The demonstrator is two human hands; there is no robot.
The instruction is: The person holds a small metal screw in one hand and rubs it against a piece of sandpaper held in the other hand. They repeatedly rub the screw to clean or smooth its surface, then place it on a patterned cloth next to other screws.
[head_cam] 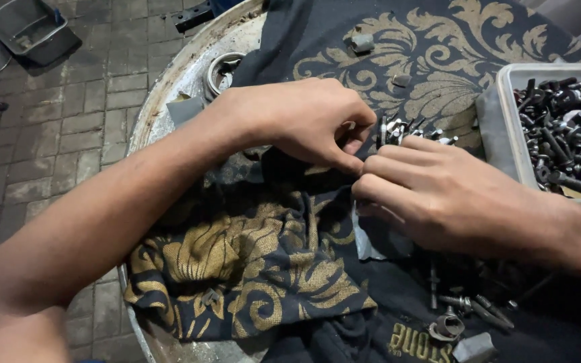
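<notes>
Sorting step in hand. Left hand (304, 121) and right hand (432, 191), both pinched shut, meet over a small cluster of bolts (408, 129) on the black-and-gold cloth (257, 262); what each grips is hidden. Next move calls for fingertip precision beside the plastic bin (506, 134).

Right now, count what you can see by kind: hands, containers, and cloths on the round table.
Hands: 2, left hand and right hand
Containers: 2, clear tray of bolts and grey tub on the floor
Patterned cloths: 1, black and gold cloth
Total: 5
</notes>
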